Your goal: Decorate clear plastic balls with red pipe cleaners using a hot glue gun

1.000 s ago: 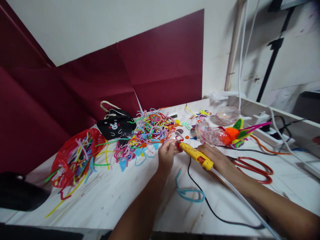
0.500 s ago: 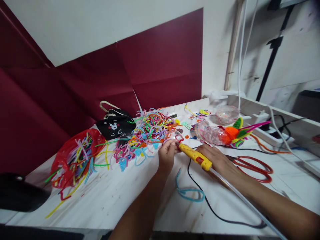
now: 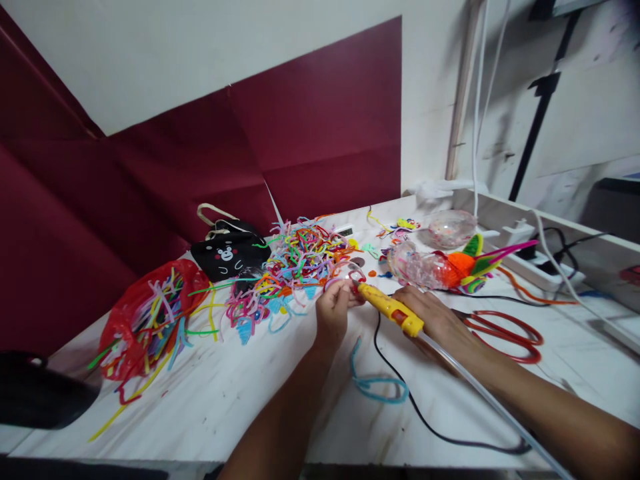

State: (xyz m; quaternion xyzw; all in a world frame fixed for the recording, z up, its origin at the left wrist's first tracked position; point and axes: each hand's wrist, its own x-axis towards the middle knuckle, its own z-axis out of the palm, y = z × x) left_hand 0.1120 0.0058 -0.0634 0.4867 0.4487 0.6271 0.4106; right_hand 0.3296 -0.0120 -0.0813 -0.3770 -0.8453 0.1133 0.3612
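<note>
My left hand (image 3: 332,313) pinches a small clear plastic piece (image 3: 347,271) with a red and pink fuzzy strip along its edge. My right hand (image 3: 431,315) grips a yellow hot glue gun (image 3: 390,309), with a long clear glue stick (image 3: 490,391) sticking out of its back end. The gun's nozzle points at the plastic piece, right by my left fingertips; whether it touches cannot be seen. A bent light-blue pipe cleaner (image 3: 383,399) lies below my hands. Red-handled scissors (image 3: 515,333) rest to the right of my right wrist.
A heap of cut pipe cleaners (image 3: 305,257) lies behind my left hand. Further left are a red bag of pipe cleaners (image 3: 120,313) and a black pouch (image 3: 227,257). A colourful clear-bodied craft (image 3: 455,270) sits at right, near a power strip (image 3: 555,270). A black cord (image 3: 425,420) crosses the table.
The camera view has shifted very slightly. Both hands, the glue gun and the plastic piece stay almost where they were.
</note>
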